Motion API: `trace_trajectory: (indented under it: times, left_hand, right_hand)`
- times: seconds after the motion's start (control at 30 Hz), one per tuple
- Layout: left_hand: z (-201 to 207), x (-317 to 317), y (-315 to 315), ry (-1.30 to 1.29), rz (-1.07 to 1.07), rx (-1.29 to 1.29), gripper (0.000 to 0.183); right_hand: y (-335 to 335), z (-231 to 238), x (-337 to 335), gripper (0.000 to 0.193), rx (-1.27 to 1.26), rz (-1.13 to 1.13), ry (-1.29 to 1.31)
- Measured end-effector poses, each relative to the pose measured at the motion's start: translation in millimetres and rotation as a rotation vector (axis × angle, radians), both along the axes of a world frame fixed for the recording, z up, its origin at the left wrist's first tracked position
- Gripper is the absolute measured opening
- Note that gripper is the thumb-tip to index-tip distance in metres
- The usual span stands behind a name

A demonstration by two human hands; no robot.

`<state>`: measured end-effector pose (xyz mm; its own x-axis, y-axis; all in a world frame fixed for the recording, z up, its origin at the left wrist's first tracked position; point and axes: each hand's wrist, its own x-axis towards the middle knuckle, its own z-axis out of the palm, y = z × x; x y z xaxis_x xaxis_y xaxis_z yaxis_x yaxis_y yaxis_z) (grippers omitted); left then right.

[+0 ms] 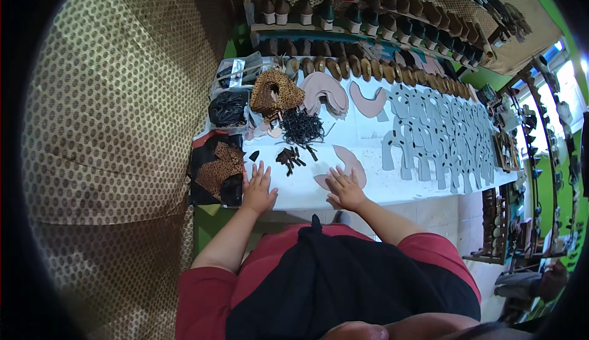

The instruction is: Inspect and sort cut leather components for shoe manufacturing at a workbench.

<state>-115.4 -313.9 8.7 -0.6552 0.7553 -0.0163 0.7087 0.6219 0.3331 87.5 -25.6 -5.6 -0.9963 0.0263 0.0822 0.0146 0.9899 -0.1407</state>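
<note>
My left hand [259,191] lies flat near the front edge of the white-covered table [300,200], fingers spread, holding nothing. Beside it are leopard-print pieces [222,171] on black material. My right hand [346,189] rests with fingers stretched out on a curved, pale pink shoe-upper piece [350,161], covering part of it. Between and beyond my hands sits a small pile of short dark strips [291,160], with a small black pointed piece [254,155] to its left. Farther back is a tangle of thin black strips [302,126].
A leopard-print stack [272,95] and stacked pink curved pieces [322,91] stand at the back, near a single pink piece [369,101]. Grey cut-out pieces [438,137] cover the right side. Shoe forms [366,70] line the back edge below shoe racks [368,24]. A patterned curtain [123,125] hangs left.
</note>
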Motion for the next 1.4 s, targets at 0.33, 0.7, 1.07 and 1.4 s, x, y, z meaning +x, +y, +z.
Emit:
trace_trajectory:
  times: [0.33, 0.7, 1.07, 1.4]
  left_hand:
    - [-16, -10, 20, -0.094, 0.035, 0.006, 0.092]
    - [-9, -13, 24, -0.129, 0.058, -0.040, 0.091]
    - [-10, -13, 27, -0.123, 0.053, -0.074, 0.089]
    - [-11, -14, 28, -0.115, 0.056, -0.071, 0.087]
  right_hand:
    - [-7, -5, -11, 0.082, -0.073, -0.057, -0.167]
    - [58, 8, -147, 0.031, -0.362, -0.842, 0.115]
    - [57, -10, -210, 0.019, -0.320, -1.144, 0.150]
    - [79, 20, -214, 0.017, -0.647, -0.951, 0.339]
